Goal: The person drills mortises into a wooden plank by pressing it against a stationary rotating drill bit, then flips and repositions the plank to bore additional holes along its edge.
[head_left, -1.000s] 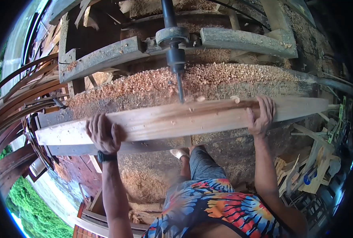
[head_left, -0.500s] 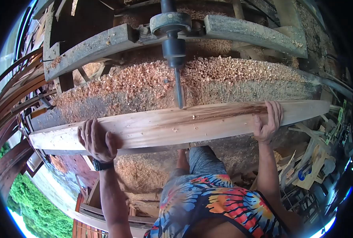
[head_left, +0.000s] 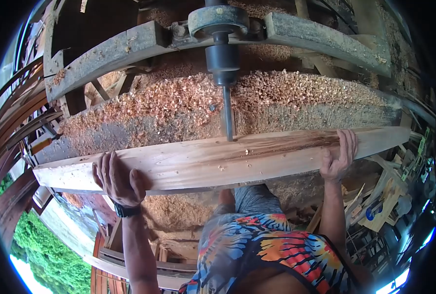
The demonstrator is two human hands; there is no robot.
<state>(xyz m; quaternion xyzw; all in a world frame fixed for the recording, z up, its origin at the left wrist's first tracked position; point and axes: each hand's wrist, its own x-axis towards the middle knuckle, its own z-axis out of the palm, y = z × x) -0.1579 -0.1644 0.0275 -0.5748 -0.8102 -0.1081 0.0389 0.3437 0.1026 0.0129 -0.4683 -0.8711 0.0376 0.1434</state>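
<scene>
A long pale wooden beam (head_left: 193, 164) with a darker brown streak lies crosswise in front of me. My left hand (head_left: 120, 180) is closed over its near edge toward the left end, fingers on top. Toward the right end, my right hand (head_left: 340, 156) grips the beam, with fingers over the top and thumb on the near face. Between my hands, a drill bit (head_left: 228, 115) in a dark chuck (head_left: 223, 62) points down at the beam's far edge. The bit's tip meets the wood there; how deep it goes I cannot tell. A few chips lie on the beam.
Wood shavings (head_left: 169, 100) are heaped on the worktable (head_left: 325, 116) behind the beam. A heavy timber frame (head_left: 115, 56) carries the drill spindle. Stacked boards (head_left: 19, 132) stand at left, and scrap wood (head_left: 387, 206) is piled at right.
The whole view has shifted slightly, so the drill, beam and hands all appear a little lower, the drill also farther right. Both hands keep their hold on the beam.
</scene>
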